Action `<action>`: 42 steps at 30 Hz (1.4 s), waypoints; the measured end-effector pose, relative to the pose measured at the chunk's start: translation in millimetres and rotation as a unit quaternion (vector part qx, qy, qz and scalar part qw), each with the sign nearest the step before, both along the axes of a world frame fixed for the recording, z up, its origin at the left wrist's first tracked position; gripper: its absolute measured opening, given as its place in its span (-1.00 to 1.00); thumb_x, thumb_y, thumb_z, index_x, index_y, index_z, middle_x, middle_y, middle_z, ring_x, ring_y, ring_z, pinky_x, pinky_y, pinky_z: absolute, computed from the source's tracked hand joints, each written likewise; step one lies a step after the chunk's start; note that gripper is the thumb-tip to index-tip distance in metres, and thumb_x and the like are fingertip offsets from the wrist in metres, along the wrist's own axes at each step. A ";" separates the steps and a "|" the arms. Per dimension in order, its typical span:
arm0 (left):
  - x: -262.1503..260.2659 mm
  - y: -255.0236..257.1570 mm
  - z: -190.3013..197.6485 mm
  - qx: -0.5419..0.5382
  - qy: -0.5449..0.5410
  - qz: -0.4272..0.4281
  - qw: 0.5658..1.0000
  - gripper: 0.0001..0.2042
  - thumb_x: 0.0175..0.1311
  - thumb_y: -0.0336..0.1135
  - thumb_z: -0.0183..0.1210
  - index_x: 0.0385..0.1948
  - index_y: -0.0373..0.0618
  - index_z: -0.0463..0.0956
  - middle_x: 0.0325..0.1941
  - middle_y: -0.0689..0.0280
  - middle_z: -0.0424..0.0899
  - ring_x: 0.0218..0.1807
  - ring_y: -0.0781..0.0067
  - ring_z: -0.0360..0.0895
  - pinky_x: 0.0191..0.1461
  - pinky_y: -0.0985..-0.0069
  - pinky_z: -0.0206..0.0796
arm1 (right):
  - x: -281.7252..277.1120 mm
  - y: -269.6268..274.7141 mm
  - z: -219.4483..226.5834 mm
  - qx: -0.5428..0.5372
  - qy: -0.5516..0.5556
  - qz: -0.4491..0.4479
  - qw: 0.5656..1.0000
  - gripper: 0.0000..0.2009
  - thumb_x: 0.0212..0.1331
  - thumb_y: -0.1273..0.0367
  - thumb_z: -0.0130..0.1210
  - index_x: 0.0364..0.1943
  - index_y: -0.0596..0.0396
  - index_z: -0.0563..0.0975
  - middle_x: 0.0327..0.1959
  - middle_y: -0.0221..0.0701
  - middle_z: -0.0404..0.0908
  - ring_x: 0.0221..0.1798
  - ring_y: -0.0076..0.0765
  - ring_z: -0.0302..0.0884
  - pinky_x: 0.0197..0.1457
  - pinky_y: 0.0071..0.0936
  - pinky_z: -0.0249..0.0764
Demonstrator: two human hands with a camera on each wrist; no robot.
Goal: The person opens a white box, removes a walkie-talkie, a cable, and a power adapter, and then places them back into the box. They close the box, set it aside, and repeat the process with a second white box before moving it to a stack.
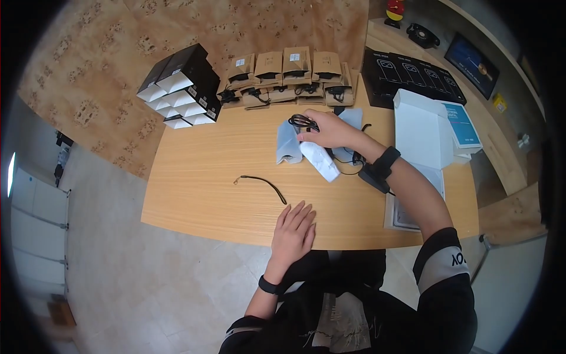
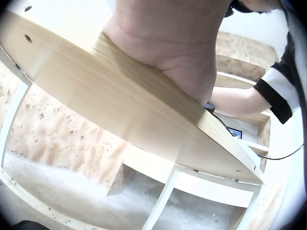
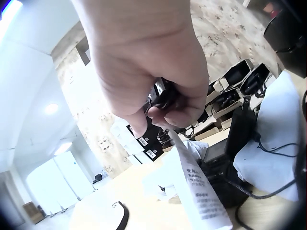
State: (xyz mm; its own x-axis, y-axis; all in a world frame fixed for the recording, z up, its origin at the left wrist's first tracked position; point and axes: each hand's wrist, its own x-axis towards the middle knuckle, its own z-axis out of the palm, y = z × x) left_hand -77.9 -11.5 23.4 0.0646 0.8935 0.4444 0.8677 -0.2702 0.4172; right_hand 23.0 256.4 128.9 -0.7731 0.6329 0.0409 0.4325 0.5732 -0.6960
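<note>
My right hand (image 1: 330, 130), over the far middle of the table, grips a coiled black cable (image 1: 302, 121). In the right wrist view the fingers curl round its black plug end (image 3: 162, 92). Just below that hand is a folded white paper (image 1: 320, 161), its print showing in the right wrist view. A grey-blue pouch (image 1: 286, 143) lies beside the paper. My left hand (image 1: 293, 233) rests palm down near the front edge of the table, fingers extended. Close to its fingertips lies a black wrist strap (image 1: 268, 184) with a small metal clasp.
An open white box (image 1: 420, 127) stands at the right, a blue-and-white box (image 1: 461, 125) behind it. Brown cardboard packets (image 1: 296, 64) with black cables line the back. Stacked black-and-white boxes (image 1: 183, 82) stand back left. Black boxed items (image 1: 407, 76) stand back right.
</note>
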 end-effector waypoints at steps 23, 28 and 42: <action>-34.2 8.9 40.7 0.060 0.027 0.017 0.998 -0.89 0.20 -0.52 0.29 -0.28 -0.16 0.58 -0.14 0.29 0.65 -0.16 0.29 0.62 -0.15 0.34 0.42 | 148.2 -170.0 37.8 -0.040 0.064 -0.014 0.997 -0.63 0.21 0.42 0.17 0.13 0.14 0.52 -0.07 -0.18 0.69 -0.08 -0.13 0.71 0.01 -0.29 0.58; 13.9 -25.0 64.5 -0.049 -0.537 -0.063 0.840 -0.93 0.41 -0.58 0.11 -0.18 -0.24 0.54 -0.16 0.22 0.68 -0.18 0.51 0.63 -0.08 0.57 0.48 | 126.9 -213.3 -2.0 -0.093 0.245 -0.073 0.962 -0.70 0.20 0.52 0.17 0.04 0.14 0.59 0.14 -0.17 0.60 -0.04 -0.22 0.63 -0.02 -0.35 0.56; 61.7 -21.1 54.5 -0.114 -0.509 -0.079 0.850 -0.92 0.41 -0.52 0.15 -0.14 -0.25 0.54 -0.32 0.35 0.64 -0.25 0.64 0.65 -0.23 0.65 0.40 | 140.9 -245.2 -86.6 -0.299 0.335 -0.156 0.880 -0.62 0.50 0.43 -0.01 0.33 0.23 0.39 -0.18 -0.45 0.57 -0.33 -0.65 0.47 -0.35 -0.70 0.39</action>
